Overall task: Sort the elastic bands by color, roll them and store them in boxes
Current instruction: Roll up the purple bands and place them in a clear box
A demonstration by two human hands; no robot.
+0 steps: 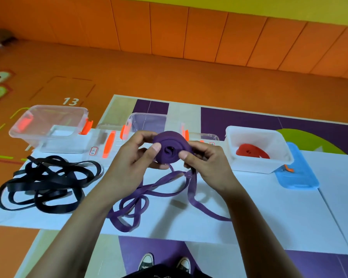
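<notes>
On the tabletop [269,207], taking its middle as the clock's centre, a half-wound roll of band [170,150] is held up at twelve o'clock between the two hands, the left hand [137,157] at eleven and the right hand [207,159] at one. Its loose tail [149,197] trails down onto the tabletop toward six. A tangle of bands [46,183] lies at nine. Behind it, at ten, stands an open box [48,129]; a second box [147,123] stands at twelve behind the roll. At two, a tub [258,149] holds a rolled band [252,151], with a lid [295,169] just right of it.
</notes>
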